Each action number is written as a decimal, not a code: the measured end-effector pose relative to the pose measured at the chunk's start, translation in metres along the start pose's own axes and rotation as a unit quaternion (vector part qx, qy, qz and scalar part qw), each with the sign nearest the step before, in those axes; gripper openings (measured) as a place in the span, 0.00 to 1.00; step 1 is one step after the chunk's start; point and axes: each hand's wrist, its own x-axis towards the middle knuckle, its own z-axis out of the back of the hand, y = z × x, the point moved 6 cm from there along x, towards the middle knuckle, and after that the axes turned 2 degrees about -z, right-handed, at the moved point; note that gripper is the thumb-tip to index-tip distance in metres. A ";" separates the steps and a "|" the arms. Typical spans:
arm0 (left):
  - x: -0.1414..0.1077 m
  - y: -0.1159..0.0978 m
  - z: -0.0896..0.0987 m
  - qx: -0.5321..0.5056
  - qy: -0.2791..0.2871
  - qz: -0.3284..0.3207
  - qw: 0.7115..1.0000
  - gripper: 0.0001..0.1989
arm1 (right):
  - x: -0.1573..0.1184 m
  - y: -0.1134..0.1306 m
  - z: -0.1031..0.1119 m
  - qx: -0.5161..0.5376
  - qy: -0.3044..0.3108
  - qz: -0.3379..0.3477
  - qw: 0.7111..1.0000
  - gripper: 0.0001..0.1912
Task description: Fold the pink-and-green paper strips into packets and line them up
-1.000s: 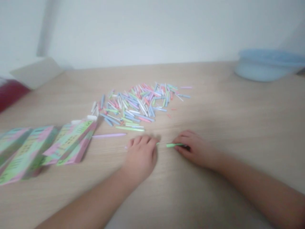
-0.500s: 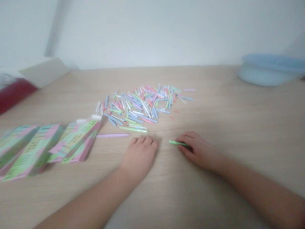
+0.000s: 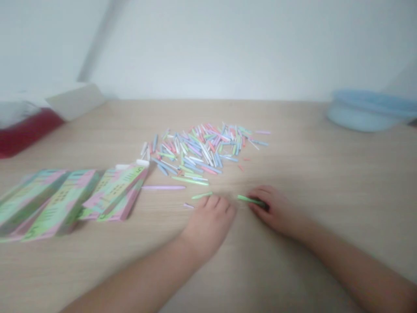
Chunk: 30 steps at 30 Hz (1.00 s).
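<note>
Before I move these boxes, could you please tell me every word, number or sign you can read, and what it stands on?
"5", apparently, at the upper corner of the rightmost patterned box; slightly blurred.
Marks on the other patterned boxes: too blurred to read.
Green stick in the right hand, stick pile, blue tub: no readable text.

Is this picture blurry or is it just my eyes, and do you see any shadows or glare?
Head view: soft all over, the blue basin hazy at its edges, the pile of sticks somewhat crisper; head view: dim, diffuse light, with faint, soft-edged shadows on the table around the hands; head view: no strong glare.
</note>
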 end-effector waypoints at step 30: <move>0.009 -0.004 -0.018 -0.081 -0.040 -0.062 0.994 0.12 | 0.187 0.075 -0.050 -0.165 0.102 0.056 0.979 0.11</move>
